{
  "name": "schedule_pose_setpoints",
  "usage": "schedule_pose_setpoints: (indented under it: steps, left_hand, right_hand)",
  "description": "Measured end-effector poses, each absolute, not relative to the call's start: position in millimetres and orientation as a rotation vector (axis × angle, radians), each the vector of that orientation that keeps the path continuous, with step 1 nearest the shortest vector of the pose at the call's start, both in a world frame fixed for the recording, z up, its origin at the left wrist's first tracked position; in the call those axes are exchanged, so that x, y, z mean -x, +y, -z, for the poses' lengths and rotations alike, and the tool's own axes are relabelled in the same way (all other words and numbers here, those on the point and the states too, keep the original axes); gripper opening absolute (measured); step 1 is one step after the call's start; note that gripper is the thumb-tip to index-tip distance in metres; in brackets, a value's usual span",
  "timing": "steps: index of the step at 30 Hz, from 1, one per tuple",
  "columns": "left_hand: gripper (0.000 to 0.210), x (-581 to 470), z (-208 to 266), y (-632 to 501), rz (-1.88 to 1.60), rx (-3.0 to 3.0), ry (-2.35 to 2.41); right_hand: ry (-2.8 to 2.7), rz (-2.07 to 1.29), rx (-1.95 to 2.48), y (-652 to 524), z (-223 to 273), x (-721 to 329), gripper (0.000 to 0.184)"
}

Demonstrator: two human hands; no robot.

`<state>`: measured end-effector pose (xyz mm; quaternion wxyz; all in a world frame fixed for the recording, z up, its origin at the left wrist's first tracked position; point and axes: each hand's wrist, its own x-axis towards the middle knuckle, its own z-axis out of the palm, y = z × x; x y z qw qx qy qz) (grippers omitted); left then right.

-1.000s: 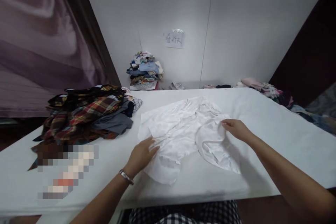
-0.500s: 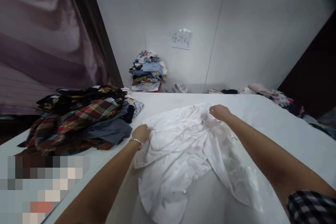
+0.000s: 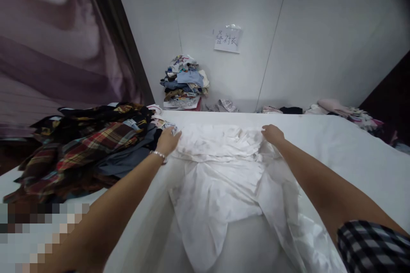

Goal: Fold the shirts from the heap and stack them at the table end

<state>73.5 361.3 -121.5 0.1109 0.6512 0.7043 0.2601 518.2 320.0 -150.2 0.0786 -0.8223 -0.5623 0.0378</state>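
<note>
A thin white shirt (image 3: 221, 179) lies rumpled across the white table (image 3: 323, 158), its far edge pulled nearly straight from side to side. At that edge's left corner is my left hand (image 3: 168, 140), with a bracelet at the wrist, its fingers closed on the cloth. My right hand (image 3: 273, 134) pinches the opposite far corner between thumb and fingers. Nearer to me the fabric falls in loose folds, and a loose part hangs toward the lower right. The fingertips partly hide the gripped cloth.
Dark and plaid clothes (image 3: 96, 149) are heaped on the table at left. Beyond its far edge stands a tall stack of folded clothes (image 3: 185, 83); more garments (image 3: 339, 113) lie at the back right. A handwritten sign (image 3: 228, 39) is on the wall, and a curtain (image 3: 48, 42) hangs at left.
My left hand has moved away from me and slightly left, level with the right one. The shirt's far edge is now straighter and wider. The view has shifted a little.
</note>
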Motion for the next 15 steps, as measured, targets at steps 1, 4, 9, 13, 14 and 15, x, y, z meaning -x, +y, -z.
schedule_pose_setpoints:
  steps: [1,4,9,13,14,15]
  left_hand:
    - [0.046,-70.8,131.1,342.7,-0.729,-1.963,2.021]
    - [0.047,-60.0,157.8,283.6,-0.566,-2.191,1.849]
    - [0.050,-57.0,172.5,238.9,-0.540,-2.425,1.688]
    - [0.048,-78.2,169.0,254.0,-0.414,-2.445,1.736]
    - [0.049,-83.9,168.7,257.9,-0.363,-2.417,1.768]
    - [0.049,-88.9,168.8,260.6,-0.316,-2.385,1.799]
  right_hand:
    - [-1.670,-0.111,2.485,319.9,152.9,-526.1,0.039]
    - [-1.590,-0.128,2.577,316.2,164.4,-550.5,0.040]
    - [-1.478,-0.190,2.619,307.8,180.4,-574.5,0.036]
    - [-1.319,-0.090,2.627,295.6,170.7,-590.6,0.031]
    - [-1.256,-0.039,2.627,290.9,165.9,-597.7,0.035]
    - [-1.215,0.009,2.615,285.6,161.2,-606.0,0.037]
